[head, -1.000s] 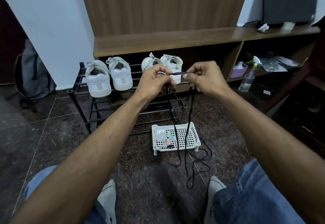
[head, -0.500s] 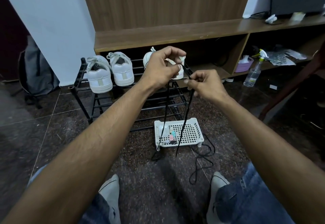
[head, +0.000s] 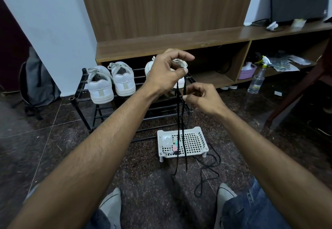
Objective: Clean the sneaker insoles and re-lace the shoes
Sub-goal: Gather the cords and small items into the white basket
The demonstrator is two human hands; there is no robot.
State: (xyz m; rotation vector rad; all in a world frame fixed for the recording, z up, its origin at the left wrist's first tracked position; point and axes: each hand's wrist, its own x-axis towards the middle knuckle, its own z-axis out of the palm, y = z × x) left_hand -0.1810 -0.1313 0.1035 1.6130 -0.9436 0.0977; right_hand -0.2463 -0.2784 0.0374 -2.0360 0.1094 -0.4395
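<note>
My left hand [head: 166, 73] is raised and pinches the top of a black shoelace [head: 180, 128] whose two strands hang straight down in front of the rack. Just below and to the right, my right hand [head: 203, 98] pinches one strand with thumb and fingers. Another black lace [head: 209, 173] lies coiled on the floor beside the white basket. A pair of white sneakers [head: 111, 82] stands heel-out on the black shoe rack [head: 80, 94]. A second white pair [head: 149, 67] sits further right, mostly hidden behind my left hand.
A small white perforated basket [head: 195, 141] with a few small items stands on the dark floor. A spray bottle [head: 256, 82] and a purple tub [head: 248, 70] are at the wooden shelf unit [head: 179, 42]. A grey backpack [head: 36, 83] leans at the left. My knees and white shoes fill the bottom.
My left hand rose and now holds the lace doubled from above. My right hand dropped lower and slid down a strand. The lace ends lifted off the floor and hang straighter.
</note>
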